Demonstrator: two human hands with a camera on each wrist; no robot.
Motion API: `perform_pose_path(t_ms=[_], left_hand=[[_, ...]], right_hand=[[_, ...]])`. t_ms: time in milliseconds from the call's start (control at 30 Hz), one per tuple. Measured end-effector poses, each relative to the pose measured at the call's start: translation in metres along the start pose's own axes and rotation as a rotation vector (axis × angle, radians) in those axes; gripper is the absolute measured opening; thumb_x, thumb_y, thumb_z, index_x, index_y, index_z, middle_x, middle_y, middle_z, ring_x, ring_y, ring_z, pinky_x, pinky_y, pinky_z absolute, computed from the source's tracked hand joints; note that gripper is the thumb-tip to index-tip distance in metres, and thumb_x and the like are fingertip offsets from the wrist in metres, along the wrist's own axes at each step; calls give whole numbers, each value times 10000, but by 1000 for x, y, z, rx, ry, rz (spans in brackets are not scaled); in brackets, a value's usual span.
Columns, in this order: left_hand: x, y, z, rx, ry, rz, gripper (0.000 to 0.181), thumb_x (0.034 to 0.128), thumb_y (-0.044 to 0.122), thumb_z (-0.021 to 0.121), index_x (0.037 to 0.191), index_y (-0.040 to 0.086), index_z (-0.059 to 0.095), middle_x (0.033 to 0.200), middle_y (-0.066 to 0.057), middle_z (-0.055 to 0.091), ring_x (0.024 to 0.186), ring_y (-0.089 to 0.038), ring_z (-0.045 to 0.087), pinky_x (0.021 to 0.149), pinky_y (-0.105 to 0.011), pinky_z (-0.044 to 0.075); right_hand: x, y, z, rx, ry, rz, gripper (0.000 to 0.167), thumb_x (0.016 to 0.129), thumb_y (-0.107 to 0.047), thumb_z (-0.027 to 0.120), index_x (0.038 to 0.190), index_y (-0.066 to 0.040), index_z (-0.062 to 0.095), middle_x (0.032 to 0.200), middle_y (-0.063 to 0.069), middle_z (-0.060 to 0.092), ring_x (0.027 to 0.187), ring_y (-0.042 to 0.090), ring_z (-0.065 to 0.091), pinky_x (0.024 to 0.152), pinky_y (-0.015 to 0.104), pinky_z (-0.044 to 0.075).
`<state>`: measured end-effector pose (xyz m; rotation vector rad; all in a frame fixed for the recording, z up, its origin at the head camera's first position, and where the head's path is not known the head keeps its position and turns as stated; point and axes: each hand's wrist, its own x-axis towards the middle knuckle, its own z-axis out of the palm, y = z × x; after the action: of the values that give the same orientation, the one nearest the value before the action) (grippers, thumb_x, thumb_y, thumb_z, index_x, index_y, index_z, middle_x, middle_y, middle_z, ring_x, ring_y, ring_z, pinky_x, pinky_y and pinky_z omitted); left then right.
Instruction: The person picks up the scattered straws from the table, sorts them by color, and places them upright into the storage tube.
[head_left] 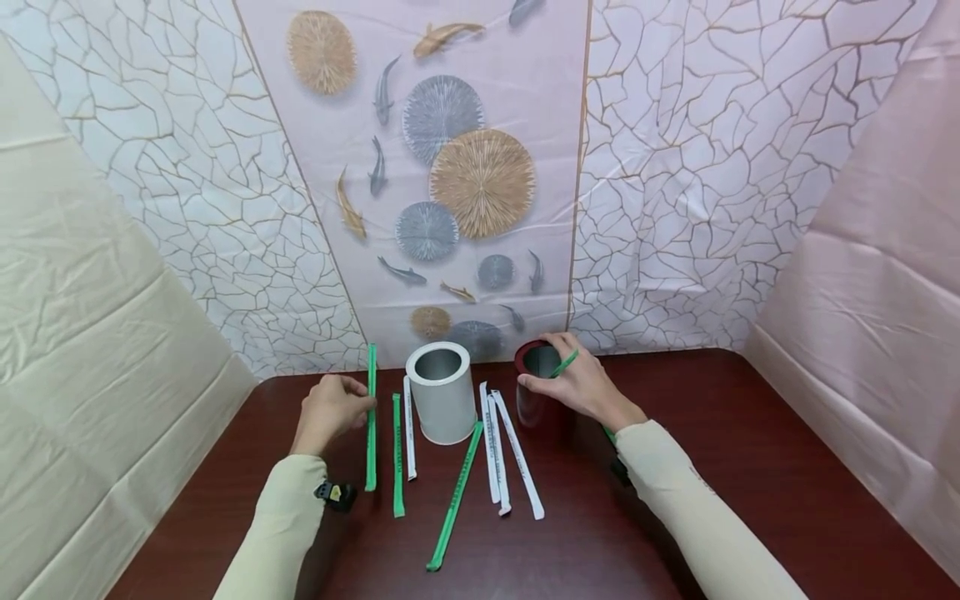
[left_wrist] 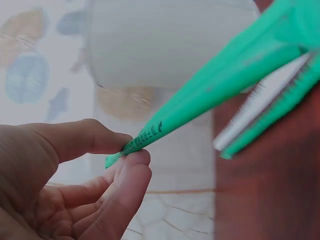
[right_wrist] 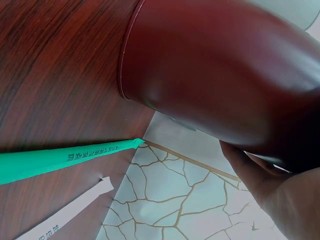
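My left hand (head_left: 335,410) pinches a green paper-wrapped straw (head_left: 371,450) between thumb and fingers. In the left wrist view the green wrapper (left_wrist: 200,92) slants up from the fingertips, with dark print near the pinched end. My right hand (head_left: 576,379) grips the dark red cylindrical cup (head_left: 530,406) at its upper part, thumb on the near side and fingers behind. Another green straw (head_left: 566,363) shows at the cup's mouth, crossing between thumb and fingers. The right wrist view shows the cup's red side (right_wrist: 200,65) and the hand (right_wrist: 295,205) near its top.
A white cylindrical cup (head_left: 446,408) stands between the hands. Green straws (head_left: 398,467) and white wrapped straws (head_left: 517,458) lie around it on the dark red table (head_left: 750,467). By the right forearm lie a green straw (right_wrist: 75,157) and a white one (right_wrist: 70,210). Patterned cloth (head_left: 675,167) hangs behind.
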<state>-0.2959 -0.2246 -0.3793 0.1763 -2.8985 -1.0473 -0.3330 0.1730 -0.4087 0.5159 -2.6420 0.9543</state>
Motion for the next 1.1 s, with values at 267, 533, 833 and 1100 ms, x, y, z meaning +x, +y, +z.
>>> perform_pose_path(t_ms=[267,533,833,1100], left_hand=[[-13,39,-12,-52,114,186,229,937,222,718,1086,52,754,862,-34,769,650,-123,726,774,-420,564],[-17,91,-16,-111,192,350,280,893,167,701,1123,18,760,886,-58,787,656,-176,741,675,-325,552],[-22,138,-12,-213,271,444,222,906,154,705,1100,56,752,916,-80,773,772,-216,726,700,-373,565],[-21,160,2,-320,272,526,232,978,130,672,1185,37,719,966,-99,769,778,-232,745,667,-399,585]], right_hand=[[-3,2,1,4,-1,8,881,892,-592,784,1554,-92,485,1499,156,496,1298,403,570,992,624,512],[-2,2,1,16,9,3,873,894,-574,791,1551,-84,489,1482,159,506,1275,398,581,978,611,520],[-1,1,0,11,15,5,872,890,-571,794,1550,-88,490,1489,154,506,1286,400,578,992,614,515],[1,0,-1,12,11,-12,881,894,-577,792,1555,-84,482,1485,157,504,1284,393,579,988,609,522]])
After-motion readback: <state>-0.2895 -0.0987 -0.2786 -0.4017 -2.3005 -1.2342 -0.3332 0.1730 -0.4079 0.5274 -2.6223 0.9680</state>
